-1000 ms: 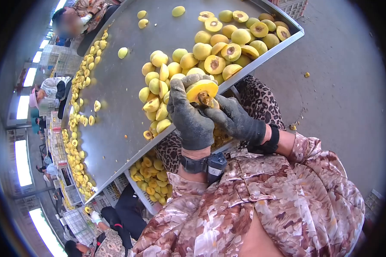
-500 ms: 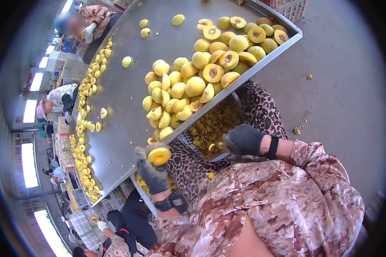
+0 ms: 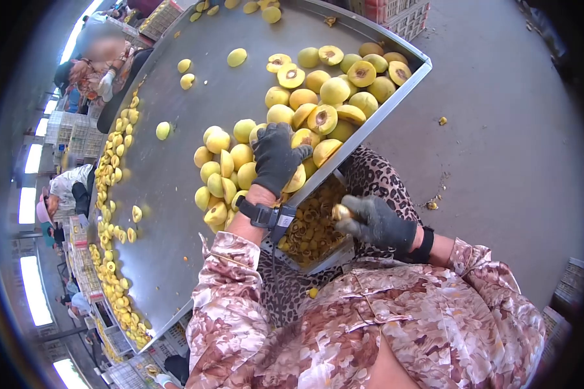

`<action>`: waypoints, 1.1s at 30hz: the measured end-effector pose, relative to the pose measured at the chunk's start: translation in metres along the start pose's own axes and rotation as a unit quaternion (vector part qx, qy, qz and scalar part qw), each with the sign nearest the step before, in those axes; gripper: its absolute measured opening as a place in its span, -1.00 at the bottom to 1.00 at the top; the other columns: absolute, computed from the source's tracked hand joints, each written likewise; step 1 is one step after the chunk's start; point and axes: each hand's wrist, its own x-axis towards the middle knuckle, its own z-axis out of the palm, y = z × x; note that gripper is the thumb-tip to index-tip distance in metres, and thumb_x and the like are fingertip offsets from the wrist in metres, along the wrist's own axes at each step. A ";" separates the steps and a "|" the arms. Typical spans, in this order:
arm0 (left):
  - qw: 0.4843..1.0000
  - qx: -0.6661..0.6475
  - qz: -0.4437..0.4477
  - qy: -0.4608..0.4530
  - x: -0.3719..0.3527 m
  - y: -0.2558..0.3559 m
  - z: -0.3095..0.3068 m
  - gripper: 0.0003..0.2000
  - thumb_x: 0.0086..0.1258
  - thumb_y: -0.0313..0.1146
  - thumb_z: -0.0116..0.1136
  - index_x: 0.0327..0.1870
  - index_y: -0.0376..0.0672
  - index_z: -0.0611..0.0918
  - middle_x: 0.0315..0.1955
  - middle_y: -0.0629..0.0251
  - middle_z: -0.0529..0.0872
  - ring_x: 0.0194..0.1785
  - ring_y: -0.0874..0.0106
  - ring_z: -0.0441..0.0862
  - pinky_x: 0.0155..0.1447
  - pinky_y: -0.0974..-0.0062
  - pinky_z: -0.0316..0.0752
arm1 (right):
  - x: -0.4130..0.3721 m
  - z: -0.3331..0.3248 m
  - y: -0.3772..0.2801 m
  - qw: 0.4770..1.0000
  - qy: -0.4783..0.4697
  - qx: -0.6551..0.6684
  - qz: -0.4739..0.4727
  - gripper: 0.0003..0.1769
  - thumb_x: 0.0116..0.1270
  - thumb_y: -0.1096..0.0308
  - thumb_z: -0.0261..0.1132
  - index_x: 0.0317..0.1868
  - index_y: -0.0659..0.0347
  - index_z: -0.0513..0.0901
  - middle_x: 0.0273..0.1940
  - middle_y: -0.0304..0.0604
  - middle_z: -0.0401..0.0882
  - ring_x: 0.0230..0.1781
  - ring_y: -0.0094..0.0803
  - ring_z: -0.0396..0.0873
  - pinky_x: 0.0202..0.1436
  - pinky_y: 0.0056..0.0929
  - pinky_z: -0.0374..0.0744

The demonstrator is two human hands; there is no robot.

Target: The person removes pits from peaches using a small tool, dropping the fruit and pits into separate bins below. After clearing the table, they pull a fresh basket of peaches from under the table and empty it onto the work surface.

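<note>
Closely around the left hand [image 3: 278, 159] lie yellow fruits [image 3: 241, 155].

Left hand [image 3: 278, 157] at the fruit pile [image 3: 321, 119], fruit to either side. Pile on table [image 3: 169, 181], along near edge. Right hand [image 3: 379, 223] off table, small object [image 3: 341, 212] in fingers. Bin [image 3: 331, 259] below, between hands; pieces [image 3: 315, 223] inside. Fruit strip [image 3: 120, 301] far left of both hands, along table's opposite edge.

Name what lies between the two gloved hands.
Left hand to right hand, head view: yellow fruit, the table rim, then a bin of brownish pieces.
</note>
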 end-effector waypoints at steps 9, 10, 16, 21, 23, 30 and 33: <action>0.733 -0.669 -0.118 0.037 -0.059 0.034 -0.064 -0.67 0.46 -0.41 0.24 0.19 -0.29 0.56 0.02 0.28 0.66 0.08 0.50 0.62 0.23 0.51 0.58 | 0.044 -0.004 -0.043 0.991 0.093 0.075 -0.060 -0.77 0.50 0.30 0.25 -0.02 0.31 0.61 -0.19 0.13 0.67 -0.17 0.10 0.65 -0.15 -0.11 0.58; 0.680 -0.720 -0.129 0.058 -0.071 0.044 -0.066 -0.67 0.50 -0.38 0.21 0.20 -0.31 0.56 0.04 0.26 0.66 0.10 0.48 0.62 0.25 0.49 0.57 | 0.047 0.002 -0.040 0.991 0.090 0.068 -0.071 -0.77 0.49 0.31 0.25 0.00 0.30 0.61 -0.18 0.13 0.67 -0.14 0.10 0.64 -0.13 -0.10 0.58; 0.678 -0.698 -0.137 0.185 -0.106 0.063 -0.054 -0.69 0.60 -0.40 0.10 0.24 -0.38 0.54 0.09 0.19 0.65 0.17 0.37 0.63 0.32 0.39 0.57 | 0.053 0.030 -0.047 0.986 0.090 0.070 -0.121 -0.70 0.50 0.33 0.22 0.12 0.32 0.61 -0.11 0.12 0.67 -0.09 0.10 0.64 -0.08 -0.08 0.60; 0.630 -0.727 -0.159 0.222 -0.115 0.065 -0.045 -0.63 0.43 -0.63 0.20 0.25 -0.39 0.52 0.11 0.11 0.65 0.16 0.32 0.66 0.31 0.33 0.62 | 0.052 0.044 -0.054 0.976 0.069 0.179 -0.103 -0.72 0.53 0.36 0.18 0.11 0.35 0.58 -0.08 0.17 0.65 -0.16 0.16 0.64 -0.08 -0.06 0.60; 0.705 -0.645 -0.146 0.258 -0.116 0.064 -0.035 -0.61 0.37 -0.70 0.21 0.22 -0.40 0.53 0.10 0.10 0.65 0.14 0.30 0.68 0.27 0.32 0.66 | 0.050 0.051 -0.044 0.979 0.051 0.131 -0.146 -0.72 0.53 0.35 0.17 0.11 0.34 0.58 -0.09 0.17 0.66 -0.15 0.15 0.65 -0.06 -0.07 0.61; 0.613 -0.724 -0.199 0.247 -0.119 0.081 -0.053 -0.54 0.74 -0.06 -0.15 -0.12 -0.35 0.62 -0.19 0.08 0.73 -0.07 0.23 0.76 0.08 0.33 0.71 | 0.047 0.050 -0.026 0.978 0.033 0.054 -0.196 -0.64 0.53 0.22 0.21 0.18 0.27 0.57 -0.06 0.12 0.72 -0.04 0.12 0.69 0.01 -0.10 0.62; 0.594 -0.754 -0.164 0.226 -0.118 0.087 -0.064 -0.56 0.73 -0.09 -0.11 -0.24 -0.29 0.62 -0.34 0.04 0.74 -0.26 0.17 0.76 -0.06 0.29 0.69 | 0.043 0.051 -0.029 0.961 -0.009 0.186 -0.207 -0.60 0.54 0.18 0.22 0.21 0.27 0.57 -0.06 0.09 0.73 -0.03 0.04 0.69 0.06 -0.15 0.60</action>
